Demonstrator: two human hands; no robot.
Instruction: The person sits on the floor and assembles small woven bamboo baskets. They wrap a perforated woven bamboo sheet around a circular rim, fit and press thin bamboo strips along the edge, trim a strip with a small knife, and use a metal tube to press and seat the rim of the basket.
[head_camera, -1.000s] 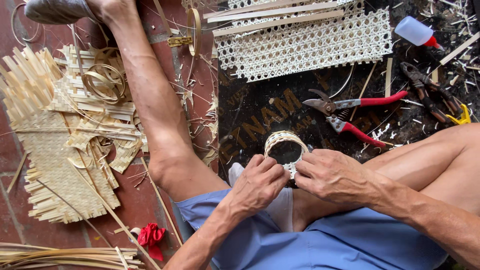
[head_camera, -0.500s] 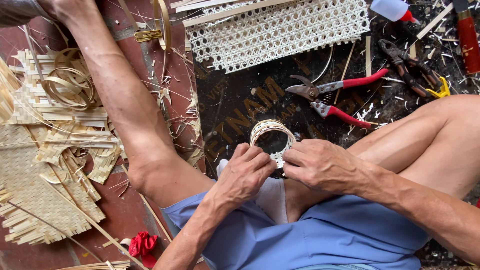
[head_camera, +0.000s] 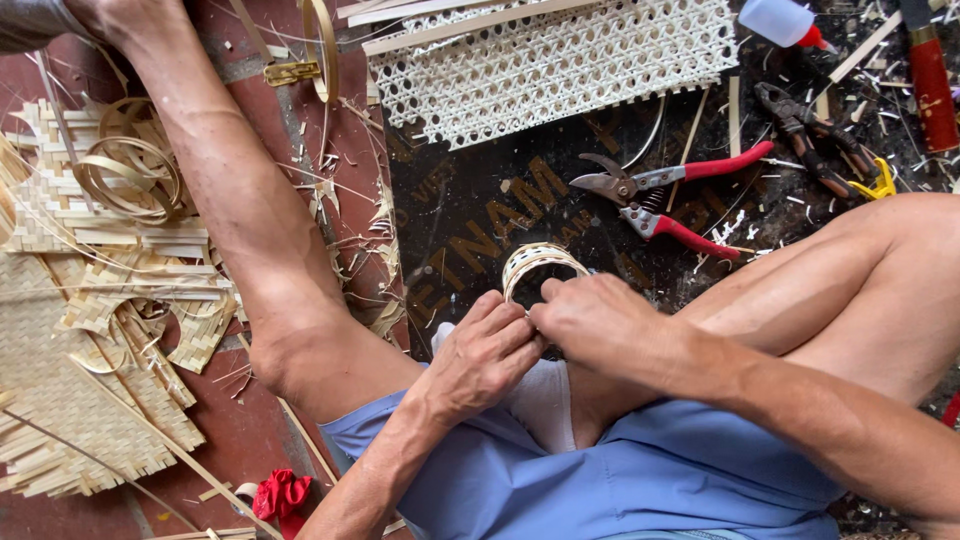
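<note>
— Where is the work just now?

— In the lower middle of the frame: a small woven bamboo ring (head_camera: 543, 262) stands on edge over the dark mat (head_camera: 470, 215), pinched from both sides. The left hand (head_camera: 487, 352) clenches its near rim; the right hand (head_camera: 600, 325) grasps the rim beside it, fingertips meeting.

— How should this be handled well?

— I'd judge the strips springy, so keep both thumbs close together and let the ring turn a little at a time, never letting the tension slip.

— And the tools?

— The red-handled shears (head_camera: 665, 195) lie just above, right of centre; the open-weave panel (head_camera: 550, 60) sits at the top, woven scraps (head_camera: 90, 330) at left. None need moving.
</note>
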